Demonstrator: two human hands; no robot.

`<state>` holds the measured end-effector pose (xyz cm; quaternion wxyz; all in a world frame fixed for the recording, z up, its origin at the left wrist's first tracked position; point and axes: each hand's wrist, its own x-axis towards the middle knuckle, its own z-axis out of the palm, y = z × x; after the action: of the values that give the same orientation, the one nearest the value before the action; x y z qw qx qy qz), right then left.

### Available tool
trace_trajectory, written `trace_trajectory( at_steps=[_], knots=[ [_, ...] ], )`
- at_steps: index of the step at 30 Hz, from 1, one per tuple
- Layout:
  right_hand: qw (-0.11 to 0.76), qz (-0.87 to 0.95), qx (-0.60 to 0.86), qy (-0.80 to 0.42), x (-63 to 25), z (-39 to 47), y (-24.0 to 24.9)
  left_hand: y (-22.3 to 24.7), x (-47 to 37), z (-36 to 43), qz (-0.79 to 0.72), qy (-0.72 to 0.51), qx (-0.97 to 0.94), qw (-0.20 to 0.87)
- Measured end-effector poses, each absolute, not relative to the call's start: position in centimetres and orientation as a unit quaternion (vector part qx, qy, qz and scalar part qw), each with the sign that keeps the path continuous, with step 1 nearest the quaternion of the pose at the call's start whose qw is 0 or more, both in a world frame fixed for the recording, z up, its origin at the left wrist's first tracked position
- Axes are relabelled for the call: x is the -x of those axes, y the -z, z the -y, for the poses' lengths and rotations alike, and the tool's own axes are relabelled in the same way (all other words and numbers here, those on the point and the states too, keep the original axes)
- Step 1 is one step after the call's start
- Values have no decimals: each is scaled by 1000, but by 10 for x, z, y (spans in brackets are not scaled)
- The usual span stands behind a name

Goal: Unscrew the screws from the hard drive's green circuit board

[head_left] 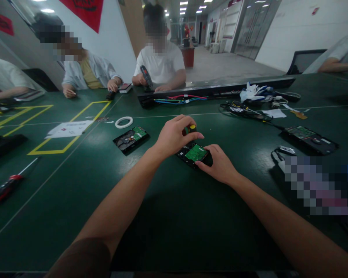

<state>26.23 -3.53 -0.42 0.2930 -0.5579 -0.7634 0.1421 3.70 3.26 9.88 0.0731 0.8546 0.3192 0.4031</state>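
Note:
My left hand (pixel 174 135) is closed round a stubby screwdriver (pixel 193 127) with a yellow-topped handle; its tip is hidden by my fingers. Directly below lies a hard drive (pixel 196 153), its green circuit board facing up. The fingers and thumb of my right hand (pixel 220 164) grip the drive's right end against the table. A second hard drive (pixel 131 139), also board side up, rests to the left of my left hand, apart from it.
A white tape roll (pixel 123 122) and paper sheet (pixel 69 129) lie left on the green table (pixel 174 231). A red-black screwdriver (pixel 8 187) is near the left edge. Another drive (pixel 309 139), cables (pixel 243 111) and gloves (pixel 256 92) are right. Co-workers sit opposite; one holds a power screwdriver (pixel 145 75).

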Motion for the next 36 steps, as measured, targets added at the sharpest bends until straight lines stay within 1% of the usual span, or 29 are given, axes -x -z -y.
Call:
trace_trajectory(
  at_steps=[7,19,27,36],
  knots=[
    [294,768,553,-136,-263,35,6,-95,-37,-33,-316,-401,-853,113],
    [297,766,554,-134,-263,34,9,-93,-40,-34,-320,-400,-859,28],
    [291,766,558,-134,-263,35,6,-93,-40,-33,-324,-407,-849,95],
    [297,764,556,-135,-262,34,7,-92,-39,-32,-319,-396,-851,128]
  ],
)
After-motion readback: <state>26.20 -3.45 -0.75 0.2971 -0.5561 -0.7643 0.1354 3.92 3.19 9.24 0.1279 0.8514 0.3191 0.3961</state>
